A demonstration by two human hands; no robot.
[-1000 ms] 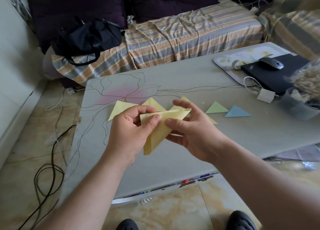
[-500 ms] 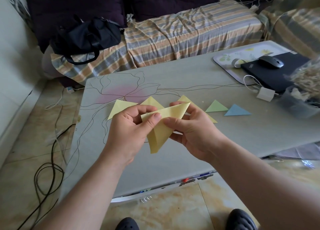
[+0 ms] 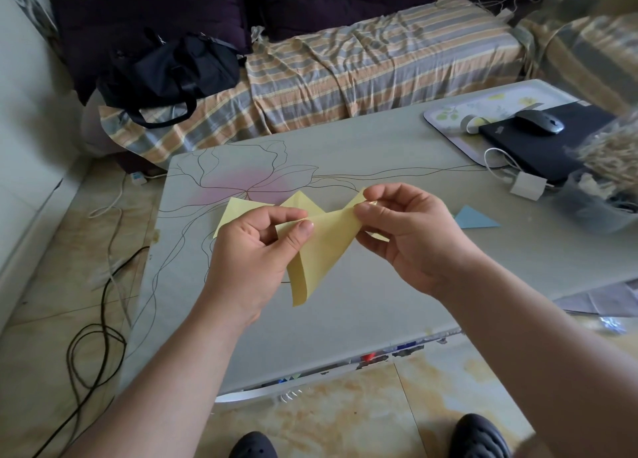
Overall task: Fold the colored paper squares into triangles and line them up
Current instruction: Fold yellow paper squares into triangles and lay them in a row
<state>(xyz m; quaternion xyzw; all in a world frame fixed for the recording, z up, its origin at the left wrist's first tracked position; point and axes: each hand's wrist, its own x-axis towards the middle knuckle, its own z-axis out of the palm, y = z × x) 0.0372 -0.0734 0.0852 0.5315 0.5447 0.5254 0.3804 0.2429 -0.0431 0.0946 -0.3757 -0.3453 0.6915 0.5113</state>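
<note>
there, yellow paper (image 3: 321, 250) between hands.

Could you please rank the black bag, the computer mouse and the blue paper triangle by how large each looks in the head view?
1. black bag, clearly largest
2. blue paper triangle and computer mouse: they look about alike, so I would not rank them.
</note>
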